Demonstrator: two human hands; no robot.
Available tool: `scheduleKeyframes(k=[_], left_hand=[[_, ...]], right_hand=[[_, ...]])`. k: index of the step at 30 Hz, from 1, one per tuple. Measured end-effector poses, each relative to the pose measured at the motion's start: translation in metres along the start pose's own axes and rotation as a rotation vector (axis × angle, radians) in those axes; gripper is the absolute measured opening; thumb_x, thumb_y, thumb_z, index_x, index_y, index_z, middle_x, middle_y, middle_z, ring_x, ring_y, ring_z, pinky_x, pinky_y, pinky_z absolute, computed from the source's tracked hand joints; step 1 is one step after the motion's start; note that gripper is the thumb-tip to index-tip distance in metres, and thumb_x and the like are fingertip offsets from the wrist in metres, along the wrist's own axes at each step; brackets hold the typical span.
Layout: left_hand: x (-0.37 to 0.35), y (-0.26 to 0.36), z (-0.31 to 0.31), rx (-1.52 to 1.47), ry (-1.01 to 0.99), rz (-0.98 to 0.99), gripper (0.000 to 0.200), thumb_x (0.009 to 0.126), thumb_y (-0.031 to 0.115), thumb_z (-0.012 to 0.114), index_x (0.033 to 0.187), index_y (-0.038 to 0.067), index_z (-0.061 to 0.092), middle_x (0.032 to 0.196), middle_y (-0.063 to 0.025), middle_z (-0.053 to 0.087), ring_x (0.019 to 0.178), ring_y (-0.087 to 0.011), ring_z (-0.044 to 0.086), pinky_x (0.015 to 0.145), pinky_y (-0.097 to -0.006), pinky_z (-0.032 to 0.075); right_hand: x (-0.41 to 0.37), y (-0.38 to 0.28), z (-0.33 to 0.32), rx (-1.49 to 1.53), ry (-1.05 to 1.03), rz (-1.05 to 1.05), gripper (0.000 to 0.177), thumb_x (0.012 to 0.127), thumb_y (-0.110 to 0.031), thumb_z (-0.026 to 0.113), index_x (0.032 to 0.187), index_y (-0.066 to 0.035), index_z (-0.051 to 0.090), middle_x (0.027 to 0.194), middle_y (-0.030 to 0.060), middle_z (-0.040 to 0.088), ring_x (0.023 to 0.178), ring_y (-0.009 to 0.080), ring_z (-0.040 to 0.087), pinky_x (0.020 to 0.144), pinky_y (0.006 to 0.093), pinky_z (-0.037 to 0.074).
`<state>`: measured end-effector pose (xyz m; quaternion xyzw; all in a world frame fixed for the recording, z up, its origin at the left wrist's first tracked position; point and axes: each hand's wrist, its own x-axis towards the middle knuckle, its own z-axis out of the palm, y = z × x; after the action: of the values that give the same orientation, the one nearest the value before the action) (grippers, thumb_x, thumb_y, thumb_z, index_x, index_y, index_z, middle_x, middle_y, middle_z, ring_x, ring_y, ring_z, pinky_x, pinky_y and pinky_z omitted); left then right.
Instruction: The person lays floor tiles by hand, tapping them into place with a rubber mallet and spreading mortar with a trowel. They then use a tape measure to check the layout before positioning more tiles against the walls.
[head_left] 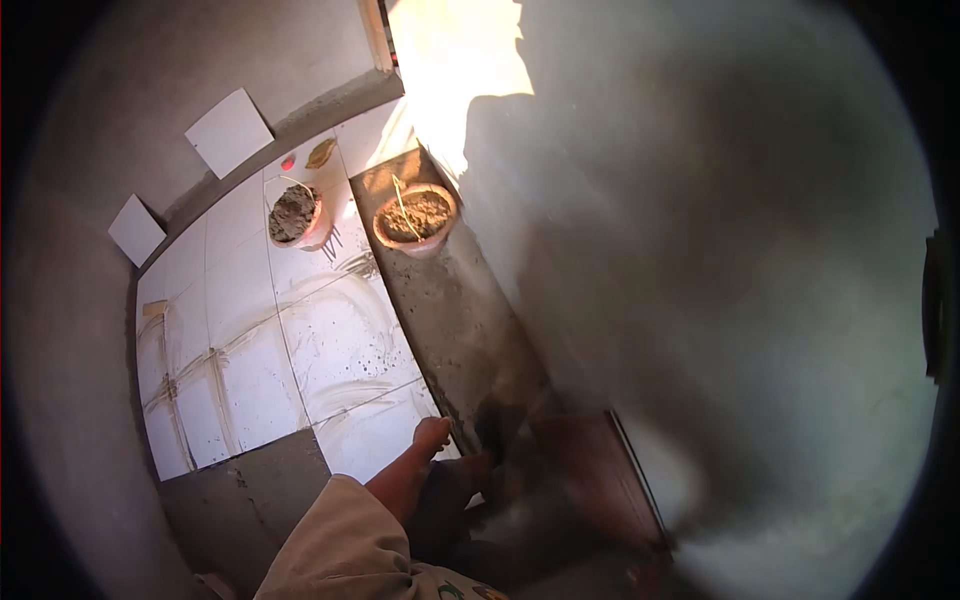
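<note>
My left hand (432,437) reaches out from a beige sleeve (345,540) at the lower middle. Its fingers look curled, and whatever they may hold is hidden. Below it lies a white floor tile (372,430) with smeared grey streaks, close to the edge of the bare strip (450,310). Just right of the hand is a dark, blurred shape (490,425) that I cannot make out. A reddish-brown panel (600,470) stands farther right, partly in shadow. I cannot pick out my right hand.
Two buckets of mortar stand ahead, one bucket (318,222) on the tiles and another bucket (415,240) on the bare strip. Two loose white tiles, a larger tile (230,133) and a smaller tile (137,231), lean against the left wall. A grey wall (720,250) rises at right.
</note>
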<state>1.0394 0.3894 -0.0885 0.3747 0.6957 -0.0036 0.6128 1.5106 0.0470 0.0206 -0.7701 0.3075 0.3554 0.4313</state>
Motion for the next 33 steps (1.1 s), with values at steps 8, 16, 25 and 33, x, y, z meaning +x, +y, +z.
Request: scheduleKeyframes(k=[8, 16, 25, 33], left_hand=[[-0.047, 0.071, -0.13, 0.153, 0.225, -0.097, 0.012, 0.078, 0.011, 0.057, 0.087, 0.003, 0.058, 0.08, -0.0133, 0.064, 0.06, -0.0218, 0.065, 0.051, -0.0383, 0.051], [-0.061, 0.196, -0.172, -0.233, 0.388, 0.302, 0.023, 0.083, 0.029, 0.047, 0.088, 0.009, 0.058, 0.078, -0.0085, 0.063, 0.062, -0.0159, 0.063, 0.054, -0.031, 0.05], [-0.034, -0.011, -0.173, -0.015, 0.436, -0.141, 0.01, 0.078, 0.012, 0.061, 0.085, 0.005, 0.06, 0.073, -0.0091, 0.065, 0.058, -0.0175, 0.064, 0.052, -0.0357, 0.05], [-0.107, 0.063, -0.198, -0.739, 0.53, -0.333, 0.023, 0.088, 0.024, 0.046, 0.093, 0.004, 0.056, 0.085, -0.01, 0.063, 0.063, -0.0198, 0.063, 0.05, -0.0312, 0.05]], right_hand=[[-0.085, -0.091, 0.222, -1.025, -0.66, -0.258, 0.045, 0.089, -0.034, 0.042, 0.122, -0.005, 0.045, 0.105, 0.0167, 0.055, 0.084, 0.0311, 0.057, 0.07, 0.0459, 0.048], [-0.181, -0.164, 0.416, -0.948, -1.232, -0.31, 0.037, 0.087, -0.029, 0.048, 0.115, -0.006, 0.053, 0.09, 0.0157, 0.06, 0.073, 0.027, 0.061, 0.064, 0.0399, 0.052], [-0.317, -0.208, 0.605, -1.304, -1.054, -0.434, 0.039, 0.085, -0.035, 0.054, 0.105, -0.002, 0.056, 0.083, 0.0136, 0.061, 0.066, 0.0244, 0.062, 0.058, 0.037, 0.053], [-0.411, -0.209, 0.769, -1.565, -1.393, -1.051, 0.028, 0.086, -0.029, 0.053, 0.079, -0.002, 0.054, 0.067, 0.0108, 0.056, 0.05, 0.0199, 0.057, 0.044, 0.0305, 0.048]])
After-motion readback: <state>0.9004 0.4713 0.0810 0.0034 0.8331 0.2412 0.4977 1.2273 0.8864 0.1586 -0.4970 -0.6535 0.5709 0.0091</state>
